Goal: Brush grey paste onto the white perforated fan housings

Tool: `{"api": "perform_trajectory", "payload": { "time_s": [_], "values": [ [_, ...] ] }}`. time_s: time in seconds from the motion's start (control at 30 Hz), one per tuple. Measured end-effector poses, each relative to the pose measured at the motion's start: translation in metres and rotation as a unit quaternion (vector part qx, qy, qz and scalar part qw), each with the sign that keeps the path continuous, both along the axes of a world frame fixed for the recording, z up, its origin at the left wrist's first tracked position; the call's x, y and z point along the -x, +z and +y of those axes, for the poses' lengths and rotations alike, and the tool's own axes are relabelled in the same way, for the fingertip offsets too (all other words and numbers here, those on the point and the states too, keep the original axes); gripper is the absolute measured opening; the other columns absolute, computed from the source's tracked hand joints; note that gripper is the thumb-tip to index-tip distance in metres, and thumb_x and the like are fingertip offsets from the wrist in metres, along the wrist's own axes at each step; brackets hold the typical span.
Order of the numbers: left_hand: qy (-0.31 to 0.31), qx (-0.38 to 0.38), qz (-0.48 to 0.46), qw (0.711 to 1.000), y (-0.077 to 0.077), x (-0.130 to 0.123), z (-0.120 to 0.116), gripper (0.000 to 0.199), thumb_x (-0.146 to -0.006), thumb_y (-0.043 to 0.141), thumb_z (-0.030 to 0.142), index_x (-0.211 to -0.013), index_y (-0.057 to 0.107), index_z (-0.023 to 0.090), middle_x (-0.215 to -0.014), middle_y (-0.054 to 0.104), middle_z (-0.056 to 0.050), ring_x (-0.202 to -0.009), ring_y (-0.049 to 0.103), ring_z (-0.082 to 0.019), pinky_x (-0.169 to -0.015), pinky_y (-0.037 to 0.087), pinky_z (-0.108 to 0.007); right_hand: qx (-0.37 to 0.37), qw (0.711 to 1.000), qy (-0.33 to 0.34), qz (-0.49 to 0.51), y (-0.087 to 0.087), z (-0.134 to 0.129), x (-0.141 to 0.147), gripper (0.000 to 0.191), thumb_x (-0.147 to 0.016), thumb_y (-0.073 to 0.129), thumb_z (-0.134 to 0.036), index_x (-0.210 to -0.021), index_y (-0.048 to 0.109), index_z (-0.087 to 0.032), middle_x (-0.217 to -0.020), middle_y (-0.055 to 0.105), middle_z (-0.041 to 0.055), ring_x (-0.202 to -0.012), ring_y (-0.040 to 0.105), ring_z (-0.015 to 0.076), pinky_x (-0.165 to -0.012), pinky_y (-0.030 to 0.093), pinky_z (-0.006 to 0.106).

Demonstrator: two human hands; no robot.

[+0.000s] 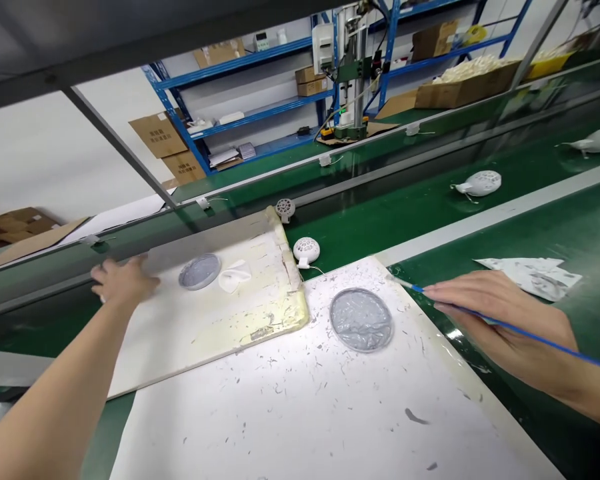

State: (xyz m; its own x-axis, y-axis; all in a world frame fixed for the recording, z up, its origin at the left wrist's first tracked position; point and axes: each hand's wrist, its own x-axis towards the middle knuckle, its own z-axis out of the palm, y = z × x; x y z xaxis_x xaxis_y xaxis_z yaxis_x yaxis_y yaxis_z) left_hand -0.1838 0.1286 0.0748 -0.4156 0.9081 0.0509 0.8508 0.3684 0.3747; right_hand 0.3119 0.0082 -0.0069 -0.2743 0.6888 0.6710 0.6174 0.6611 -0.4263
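My left hand (124,280) reaches over the far left edge of a worn white board (215,313), its fingers apart and nothing seen in them. In my right hand (505,320) is a thin blue brush (535,339), its pale tip near the right edge of a stained white sheet (290,413). A round dish of grey paste (361,320) lies on the sheet. On the board sit a smaller grey round dish (200,271) and a small white piece (235,275). Two white perforated round parts (307,250) stand beside the board's right end.
More white parts (480,183) lie on the green belt (405,213) farther right. A crumpled, grey-smeared paper (535,277) is beyond my right hand. A metal frame post (120,147) slants up at the left. Behind stand blue shelves (250,59), cartons and a machine (353,73).
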Motion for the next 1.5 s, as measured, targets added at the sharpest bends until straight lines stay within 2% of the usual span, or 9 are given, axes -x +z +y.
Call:
{"api": "perform_trajectory", "payload": {
  "time_s": [0.2,0.4,0.6,0.8,0.87,1.0,1.07,1.3,1.5],
  "values": [
    [-0.190,0.071,0.051,0.978,-0.014,-0.152,0.047,0.066,-0.077,0.060,0.064,-0.125,0.055,0.020,-0.138,0.049,-0.014,-0.123,0.047,-0.038,-0.098,0.039,-0.046,0.213,0.972,-0.063,0.075,0.004,0.006,0.010,0.016,-0.087,0.062,-0.041,-0.081,0.071,-0.029,-0.083,0.073,0.0012,-0.076,0.069,0.0228,-0.068,0.054,0.036],
    [-0.240,0.168,0.049,0.955,-0.054,-0.262,0.077,0.060,-0.058,0.078,0.055,-0.101,0.069,0.014,-0.113,0.066,-0.022,-0.117,0.052,-0.047,-0.093,0.040,-0.053,0.258,0.965,-0.011,0.046,0.001,0.015,0.021,0.024,-0.088,0.058,-0.045,-0.081,0.072,-0.026,-0.083,0.074,0.0042,-0.082,0.068,0.0238,-0.072,0.055,0.037],
    [-0.231,0.127,-0.083,0.961,-0.054,-0.242,0.082,0.050,-0.056,0.081,0.032,-0.100,0.065,0.015,-0.110,0.067,-0.020,-0.116,0.054,-0.046,-0.091,0.044,-0.051,0.328,0.942,-0.031,0.066,-0.010,0.017,0.027,0.026,-0.086,0.060,-0.049,-0.080,0.071,-0.027,-0.083,0.072,0.0023,-0.080,0.067,0.0228,-0.068,0.053,0.034],
    [-0.205,0.003,-0.350,0.914,-0.031,-0.180,0.050,0.036,-0.090,0.043,0.037,-0.121,0.047,0.019,-0.117,0.063,-0.014,-0.106,0.063,-0.025,-0.081,0.056,-0.036,0.404,0.896,-0.024,0.182,-0.017,0.024,0.035,0.030,-0.078,0.069,-0.053,-0.076,0.065,-0.023,-0.078,0.071,0.0043,-0.076,0.066,0.0222,-0.071,0.052,0.034],
    [-0.167,-0.046,-0.498,0.850,-0.029,-0.162,0.031,0.027,-0.092,0.040,0.029,-0.115,0.047,0.019,-0.118,0.062,-0.012,-0.109,0.062,-0.022,-0.086,0.057,-0.034,0.446,0.863,-0.018,0.237,-0.019,0.027,0.036,0.034,-0.076,0.071,-0.055,-0.077,0.064,-0.021,-0.078,0.072,0.0055,-0.076,0.066,0.0211,-0.070,0.051,0.033],
    [-0.032,-0.108,-0.792,0.600,-0.037,-0.141,-0.007,0.022,-0.085,0.056,0.018,-0.105,0.050,0.018,-0.110,0.064,-0.010,-0.107,0.064,-0.025,-0.088,0.058,-0.038,0.475,0.809,-0.045,0.344,-0.022,0.033,0.037,0.041,-0.065,0.080,-0.055,-0.077,0.066,-0.018,-0.069,0.067,0.0021,-0.066,0.058,0.0143,-0.065,0.047,0.027],
    [0.000,-0.087,-0.820,0.566,-0.044,-0.139,-0.023,0.026,-0.082,0.059,0.015,-0.108,0.052,0.017,-0.107,0.064,-0.011,-0.101,0.066,-0.025,-0.080,0.061,-0.034,0.480,0.789,-0.059,0.378,-0.023,0.036,0.036,0.044,-0.061,0.082,-0.056,-0.074,0.067,-0.018,-0.065,0.063,0.0002,-0.063,0.054,0.0118,-0.062,0.045,0.025],
    [-0.043,-0.041,-0.835,0.546,-0.053,-0.155,-0.059,0.041,-0.074,0.066,0.017,-0.113,0.053,0.018,-0.112,0.064,-0.012,-0.105,0.065,-0.031,-0.083,0.059,-0.042,0.484,0.770,-0.068,0.410,-0.027,0.041,0.032,0.044,-0.056,0.084,-0.056,-0.070,0.067,-0.019,-0.065,0.064,0.0013,-0.059,0.052,0.0107,-0.055,0.046,0.024],
    [-0.212,-0.017,-0.671,0.711,-0.065,-0.171,-0.081,0.067,-0.058,0.084,0.009,-0.111,0.049,0.028,-0.095,0.063,0.000,-0.084,0.066,-0.019,-0.075,0.058,-0.035,0.474,0.772,-0.046,0.421,-0.030,0.037,0.026,0.038,-0.057,0.087,-0.048,-0.078,0.068,-0.021,-0.085,0.072,0.0049,-0.070,0.063,0.0160,-0.059,0.051,0.026]
  ]
}}
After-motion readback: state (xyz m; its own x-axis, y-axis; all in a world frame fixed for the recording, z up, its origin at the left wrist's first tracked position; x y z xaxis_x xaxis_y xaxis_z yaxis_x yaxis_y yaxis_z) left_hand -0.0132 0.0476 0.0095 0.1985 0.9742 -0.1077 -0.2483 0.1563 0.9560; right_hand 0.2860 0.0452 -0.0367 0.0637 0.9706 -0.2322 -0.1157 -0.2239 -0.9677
